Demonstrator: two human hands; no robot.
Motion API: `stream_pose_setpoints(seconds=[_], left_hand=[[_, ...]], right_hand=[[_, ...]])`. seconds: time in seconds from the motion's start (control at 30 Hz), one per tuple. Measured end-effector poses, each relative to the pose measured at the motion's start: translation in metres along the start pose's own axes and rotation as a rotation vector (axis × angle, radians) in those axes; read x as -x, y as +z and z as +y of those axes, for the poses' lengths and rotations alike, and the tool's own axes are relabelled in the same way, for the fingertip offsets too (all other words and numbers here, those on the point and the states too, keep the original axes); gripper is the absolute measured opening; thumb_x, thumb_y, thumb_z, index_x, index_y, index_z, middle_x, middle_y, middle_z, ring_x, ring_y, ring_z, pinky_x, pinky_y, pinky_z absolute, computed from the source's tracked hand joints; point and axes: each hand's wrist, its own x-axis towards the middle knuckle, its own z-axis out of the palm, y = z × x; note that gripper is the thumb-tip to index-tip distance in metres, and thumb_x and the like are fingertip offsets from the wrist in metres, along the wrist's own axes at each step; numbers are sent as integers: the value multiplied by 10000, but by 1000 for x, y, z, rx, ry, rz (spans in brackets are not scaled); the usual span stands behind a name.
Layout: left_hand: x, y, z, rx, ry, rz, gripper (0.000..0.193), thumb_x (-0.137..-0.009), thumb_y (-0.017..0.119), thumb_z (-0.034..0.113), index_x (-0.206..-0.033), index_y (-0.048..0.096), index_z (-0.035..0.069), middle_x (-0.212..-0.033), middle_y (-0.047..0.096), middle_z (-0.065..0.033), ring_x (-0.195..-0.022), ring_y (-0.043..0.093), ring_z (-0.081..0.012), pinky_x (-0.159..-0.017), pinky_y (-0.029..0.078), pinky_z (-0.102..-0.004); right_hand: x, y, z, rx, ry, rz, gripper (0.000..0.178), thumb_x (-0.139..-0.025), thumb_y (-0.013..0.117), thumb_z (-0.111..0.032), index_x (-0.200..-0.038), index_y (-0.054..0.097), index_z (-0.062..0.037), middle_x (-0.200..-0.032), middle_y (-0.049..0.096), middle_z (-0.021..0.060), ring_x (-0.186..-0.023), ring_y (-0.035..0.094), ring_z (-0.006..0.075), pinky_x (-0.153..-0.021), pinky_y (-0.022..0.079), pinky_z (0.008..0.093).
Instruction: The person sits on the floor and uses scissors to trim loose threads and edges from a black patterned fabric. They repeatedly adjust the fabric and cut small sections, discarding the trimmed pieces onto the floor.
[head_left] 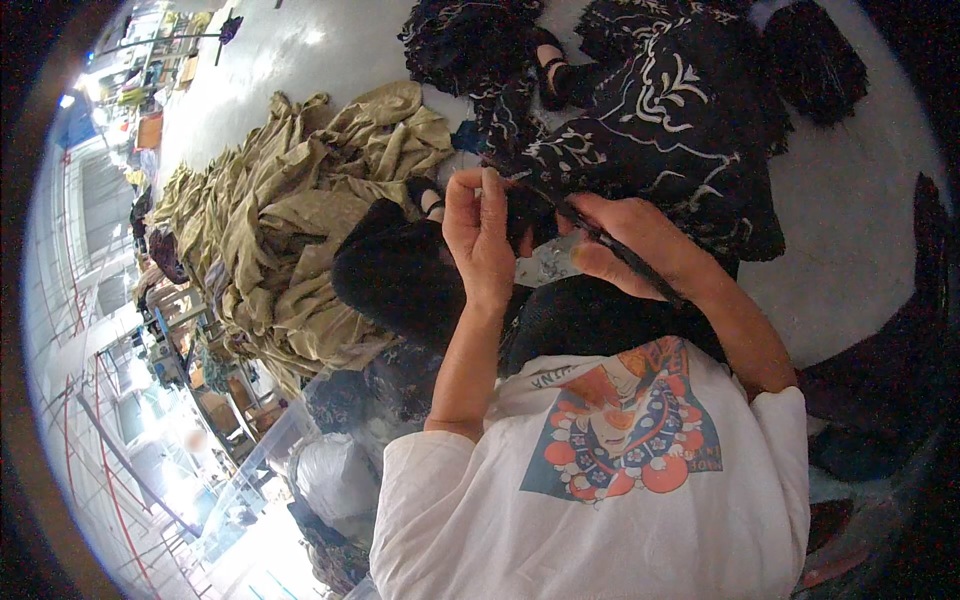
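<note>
In front of my lap, my left hand point(480, 230) is closed, thumb and forefinger pinched together at an edge of black fabric. My right hand point(635, 240) is wrapped round a long, narrow black tool point(625, 255) that slants across the palm, its front end towards the left hand. Whether the tool has blades cannot be made out. Just beyond both hands, black fabric with white curling embroidery point(660, 110) is spread over the floor and gathered towards me. Some dark cloth hangs between the two hands.
A large heap of olive-green fabric point(290, 220) lies to the left. Clear and white plastic bags point(335, 480) sit at lower left, beside my arm. Another dark bundle point(815, 60) is at far right, on the grey floor point(830, 200). Racks and tables stand along the left.
</note>
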Motion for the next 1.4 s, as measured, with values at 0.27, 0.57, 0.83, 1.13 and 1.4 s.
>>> stream_pose_setpoints(seconds=[0.27,0.57,0.83,1.13,1.4], left_hand=[[5,6,6,20,-28,-106,139,-922,458,207,-899,464,70,-735,583,-28,-445,406,-33,-364,300,-169],[2,-4,4,-140,8,-19,138,-911,485,195,-868,494,64,-698,541,-2,-492,439,-35,-413,339,-171],[0,-4,6,55,-23,-42,146,-913,475,166,-857,482,31,-769,596,-71,-672,567,-109,-631,446,-217],[-10,-18,8,39,-144,46,144,-885,514,206,-786,490,104,-668,534,22,-551,547,-75,-396,387,-177],[-6,-17,14,82,-164,18,124,-885,510,188,-799,495,100,-670,510,40,-563,548,-71,-404,413,-184]], right_hand=[[-1,0,-4,-279,140,54,722,-736,457,-692,-976,505,-12,-630,521,37,-530,519,138,-495,413,260],[0,4,-2,94,47,-5,443,-821,516,-480,-844,544,-39,-623,541,65,-571,530,148,-534,440,318],[4,-1,8,-618,302,-97,511,-843,450,-524,-920,518,-23,-675,519,18,-529,506,112,-467,417,240],[20,2,13,182,174,-224,484,-805,535,-483,-955,516,-23,-799,592,214,-775,583,405,-642,467,448],[16,12,2,114,20,-63,558,-794,480,-568,-927,516,-28,-673,554,129,-623,580,318,-560,446,371]])
